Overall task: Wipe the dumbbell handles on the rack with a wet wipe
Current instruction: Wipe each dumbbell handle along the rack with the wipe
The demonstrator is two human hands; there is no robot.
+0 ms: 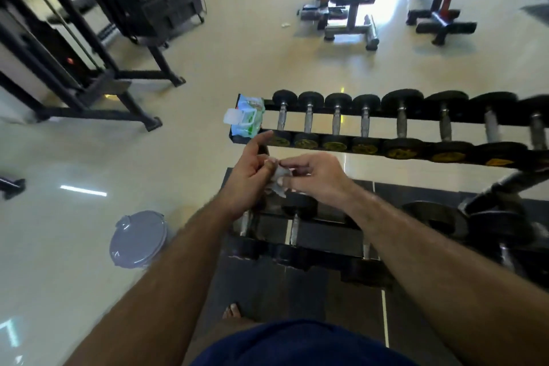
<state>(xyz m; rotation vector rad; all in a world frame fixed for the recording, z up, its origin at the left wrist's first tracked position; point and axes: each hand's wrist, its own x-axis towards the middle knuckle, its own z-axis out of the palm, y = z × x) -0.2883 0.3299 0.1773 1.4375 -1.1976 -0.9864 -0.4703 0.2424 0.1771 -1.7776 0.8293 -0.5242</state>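
both hands [279, 177] pinch wet wipe [278, 182]

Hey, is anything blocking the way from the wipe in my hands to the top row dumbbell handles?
Nothing visible. The wet wipe, pinched between both hands, has open air up to the handles.

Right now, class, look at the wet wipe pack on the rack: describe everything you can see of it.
The wet wipe pack is a soft plastic pouch, printed light blue and green, with a white flip lid that stands open toward the left. It lies at the left end of the top rack, beside the first small dumbbell. No wipe can be seen sticking out. The left hand has a fingertip close to its near edge; whether it touches cannot be told. The print is too blurred to read.
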